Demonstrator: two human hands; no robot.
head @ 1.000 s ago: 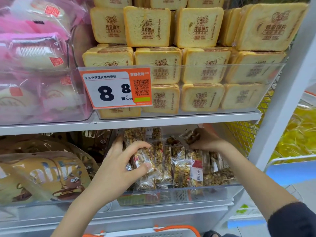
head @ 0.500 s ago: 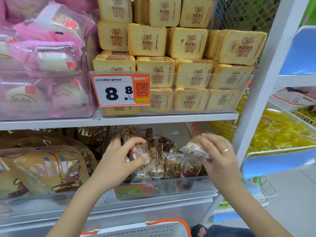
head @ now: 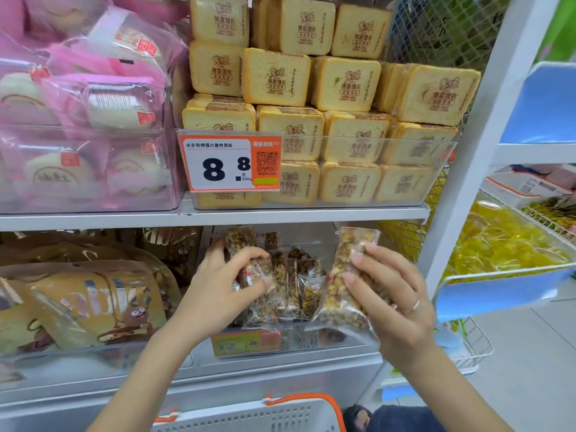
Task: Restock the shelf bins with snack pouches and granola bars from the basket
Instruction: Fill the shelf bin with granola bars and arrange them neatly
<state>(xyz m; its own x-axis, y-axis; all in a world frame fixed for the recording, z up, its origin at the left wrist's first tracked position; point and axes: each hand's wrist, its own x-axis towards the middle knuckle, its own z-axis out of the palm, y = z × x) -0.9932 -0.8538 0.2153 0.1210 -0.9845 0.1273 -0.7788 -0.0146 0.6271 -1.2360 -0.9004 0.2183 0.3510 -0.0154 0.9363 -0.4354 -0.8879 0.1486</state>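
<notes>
Granola bars (head: 293,285) in clear wrappers stand upright in a clear bin (head: 352,339) on the lower shelf. My left hand (head: 218,291) reaches into that bin and grips the leftmost standing bars (head: 255,275) between thumb and fingers. My right hand (head: 389,294) holds a few wrapped granola bars (head: 343,285) upright in front of the bin's right half, just outside its front wall. The white basket (head: 249,416) with orange handles shows at the bottom edge.
Brown snack pouches (head: 93,300) fill the bin to the left. Above are bread-slice packs (head: 311,120) behind an 8.8 price tag (head: 230,163) and pink cake packs (head: 81,113). A white shelf post (head: 467,169) stands on the right, with yellow packs (head: 505,241) beyond.
My right hand has drawn a bundle of granola bars out of the bin toward me and turned it upright. The left hand keeps its grip on the left bars. The view has shifted right.
</notes>
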